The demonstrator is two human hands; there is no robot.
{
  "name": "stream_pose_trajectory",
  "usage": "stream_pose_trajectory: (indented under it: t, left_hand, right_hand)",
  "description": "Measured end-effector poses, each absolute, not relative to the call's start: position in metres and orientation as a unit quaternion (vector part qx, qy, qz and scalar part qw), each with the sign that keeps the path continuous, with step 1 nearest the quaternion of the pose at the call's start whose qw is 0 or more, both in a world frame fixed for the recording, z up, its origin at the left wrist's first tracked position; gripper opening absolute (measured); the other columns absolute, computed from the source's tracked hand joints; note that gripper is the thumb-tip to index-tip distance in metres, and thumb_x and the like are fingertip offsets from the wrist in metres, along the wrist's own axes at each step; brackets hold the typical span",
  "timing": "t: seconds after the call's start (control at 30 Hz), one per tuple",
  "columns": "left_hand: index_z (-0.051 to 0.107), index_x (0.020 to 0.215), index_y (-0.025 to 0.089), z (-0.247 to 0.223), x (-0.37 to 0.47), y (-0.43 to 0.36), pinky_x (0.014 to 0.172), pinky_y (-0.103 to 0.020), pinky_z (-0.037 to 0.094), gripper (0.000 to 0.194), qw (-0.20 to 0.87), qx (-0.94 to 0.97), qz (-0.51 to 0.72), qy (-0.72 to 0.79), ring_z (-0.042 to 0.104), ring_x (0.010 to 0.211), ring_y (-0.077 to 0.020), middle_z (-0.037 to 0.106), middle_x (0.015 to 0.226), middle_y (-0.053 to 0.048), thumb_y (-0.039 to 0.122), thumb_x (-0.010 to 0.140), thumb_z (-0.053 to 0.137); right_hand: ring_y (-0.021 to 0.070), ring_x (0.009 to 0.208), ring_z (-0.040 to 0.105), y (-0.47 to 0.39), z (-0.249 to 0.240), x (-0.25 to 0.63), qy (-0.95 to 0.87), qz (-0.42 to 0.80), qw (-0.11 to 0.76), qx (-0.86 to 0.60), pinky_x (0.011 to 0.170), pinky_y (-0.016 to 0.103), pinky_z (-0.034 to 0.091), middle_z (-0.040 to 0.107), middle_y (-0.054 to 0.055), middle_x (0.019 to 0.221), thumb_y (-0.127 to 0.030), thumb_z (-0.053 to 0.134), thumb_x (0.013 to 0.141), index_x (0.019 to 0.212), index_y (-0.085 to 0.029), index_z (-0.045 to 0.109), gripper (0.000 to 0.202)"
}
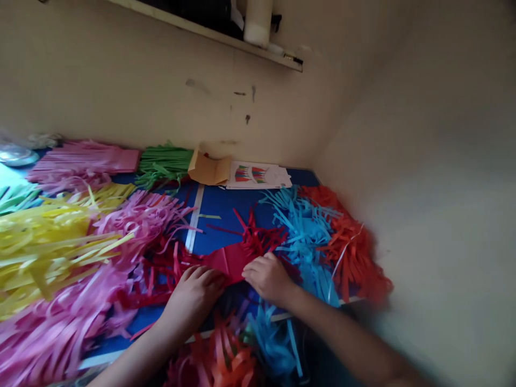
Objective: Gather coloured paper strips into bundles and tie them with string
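Observation:
A red piece of fringed tissue paper (pixel 226 262) lies across the blue table, its uncut middle band showing between my hands and cut strips spreading at both ends. On the band's left edge, my left hand (pixel 200 287) is closed, fingers curled over the paper. My right hand (pixel 268 275) pinches the right side of the same band, knuckles up. Both thumbs are mostly hidden. Light blue fringed tissue paper (pixel 308 236) lies just right of my right hand. Pink fringe (pixel 141 217) spreads left of the red strips.
Yellow fringe (pixel 52 236) covers the table's left side. Along the wall sit a pink bundle (pixel 121 160), a green bundle (pixel 165 161), a brown envelope (pixel 209 167) and a printed sheet (pixel 260 175). Orange fringe (pixel 355 258) borders the right wall. Overhead is a shelf (pixel 209 36).

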State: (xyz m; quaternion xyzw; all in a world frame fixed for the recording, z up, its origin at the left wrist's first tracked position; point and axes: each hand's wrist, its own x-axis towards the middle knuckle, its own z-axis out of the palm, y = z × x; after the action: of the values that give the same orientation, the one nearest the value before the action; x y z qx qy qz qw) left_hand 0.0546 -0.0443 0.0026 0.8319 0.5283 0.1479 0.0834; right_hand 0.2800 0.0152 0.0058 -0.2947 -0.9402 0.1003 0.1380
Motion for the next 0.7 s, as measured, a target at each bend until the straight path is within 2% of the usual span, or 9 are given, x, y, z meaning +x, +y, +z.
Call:
stream_pose_trajectory:
  t: [0.1,0.27,0.37,0.43,0.53,0.7]
  left_hand:
    - [0.074,0.104,0.032,-0.007,0.048,-0.04,0.09,-0.04,0.045,0.027,0.136,0.822,0.166,0.527,0.066,0.103,-0.0239,0.076,0.109,-0.001,0.019,0.086,0.059]
    - [0.077,0.092,0.031,-0.005,0.041,-0.035,0.088,-0.038,0.046,0.017,0.173,0.794,0.19,0.551,0.07,0.096,-0.0225,0.079,0.099,0.0,0.033,0.086,0.061]
    - [0.077,0.093,0.031,0.001,0.043,-0.033,0.089,-0.039,0.045,0.02,0.172,0.791,0.191,0.555,0.069,0.097,-0.0241,0.079,0.099,-0.001,0.044,0.082,0.066]
    - [0.077,0.093,0.032,0.004,0.043,-0.033,0.09,-0.04,0.043,0.024,0.173,0.788,0.194,0.558,0.07,0.097,-0.0244,0.079,0.098,-0.001,0.048,0.086,0.061]
    - [0.078,0.088,0.032,0.007,0.041,-0.03,0.09,-0.04,0.043,0.028,0.184,0.784,0.196,0.559,0.071,0.095,-0.0236,0.079,0.096,0.0,0.041,0.092,0.052]
    - [0.078,0.084,0.031,0.011,0.041,-0.026,0.09,-0.038,0.044,0.023,0.212,0.768,0.19,0.573,0.071,0.093,-0.0237,0.08,0.095,-0.001,0.039,0.087,0.057]
  right_hand:
    - [0.0156,0.092,0.065,0.018,0.007,0.289,-0.931,0.147,0.139,-0.302,0.079,0.033,0.036,0.076,-0.001,0.099,-0.023,0.068,0.09,0.094,-0.022,0.073,0.006]
    - [0.0146,0.087,0.067,0.025,0.006,0.283,-0.904,0.22,0.133,-0.341,0.078,0.03,0.038,0.077,-0.002,0.09,-0.021,0.08,0.08,0.081,-0.021,0.075,0.005]
    - [0.0156,0.086,0.068,0.026,0.011,0.278,-0.895,0.232,0.133,-0.358,0.076,0.029,0.038,0.077,-0.002,0.087,-0.018,0.08,0.078,0.079,-0.021,0.075,0.006]
    - [0.0155,0.085,0.068,0.026,0.016,0.277,-0.889,0.242,0.133,-0.364,0.076,0.029,0.038,0.077,-0.002,0.085,-0.019,0.078,0.08,0.078,-0.021,0.075,0.004]
    - [0.0153,0.086,0.068,0.026,0.023,0.277,-0.888,0.251,0.136,-0.362,0.077,0.029,0.037,0.077,-0.001,0.086,-0.017,0.071,0.084,0.077,-0.021,0.074,0.009]
    - [0.0166,0.087,0.067,0.027,0.026,0.274,-0.882,0.242,0.131,-0.383,0.078,0.03,0.037,0.077,0.0,0.089,-0.013,0.07,0.082,0.08,-0.02,0.075,0.009]
